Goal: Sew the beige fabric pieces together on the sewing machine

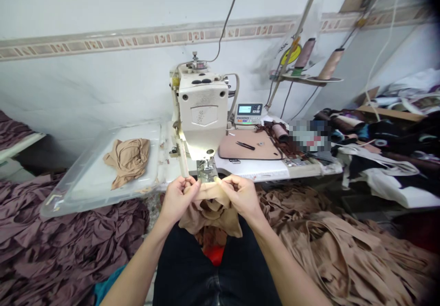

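While the tan cloth [233, 222] hangs just on the near side of the sewing machine [203, 109], the left hand [179, 198] pinches its top edge [207, 190] toward the left and the right hand [243, 197] pinches it toward the right, fairly straight between them. Looks light, soft and floppy, probably a bit stretchy, not very fragile, so grabbing that edge at two spots seems about right.

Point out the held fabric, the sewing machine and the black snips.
Held fabric [227, 218], head view: on its hanging lower part.
Sewing machine [203, 125], head view: on its front cover.
Black snips [246, 146], head view: near the middle of their length.
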A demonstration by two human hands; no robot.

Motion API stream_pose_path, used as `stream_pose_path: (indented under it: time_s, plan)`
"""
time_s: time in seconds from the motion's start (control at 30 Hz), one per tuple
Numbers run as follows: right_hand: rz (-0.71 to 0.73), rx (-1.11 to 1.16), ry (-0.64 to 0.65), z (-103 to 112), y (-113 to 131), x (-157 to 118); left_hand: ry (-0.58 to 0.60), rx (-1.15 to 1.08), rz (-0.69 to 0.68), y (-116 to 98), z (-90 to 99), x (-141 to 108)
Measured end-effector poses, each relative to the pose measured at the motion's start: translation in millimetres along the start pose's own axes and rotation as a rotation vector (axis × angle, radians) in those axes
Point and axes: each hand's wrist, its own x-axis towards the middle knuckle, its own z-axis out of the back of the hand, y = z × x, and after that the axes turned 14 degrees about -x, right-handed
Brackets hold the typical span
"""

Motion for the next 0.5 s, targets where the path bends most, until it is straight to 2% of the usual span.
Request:
stream_pose_path:
  time_s: [0.1, 0.3, 0.5]
  plan:
    - [0.001, -0.021, -0.017, 2, -1, 8, -0.019, -0.117, 0.029, -1, -5.7, 10]
    - [0.036, -0.028, -0.039, 2, -11, 25, -0.069, -0.095, -0.095, 1, -15.9, 26]
    - [0.039, -0.010, -0.053, 3, -16, 38, -0.068, -0.174, -0.063, 6, -20.0, 36]
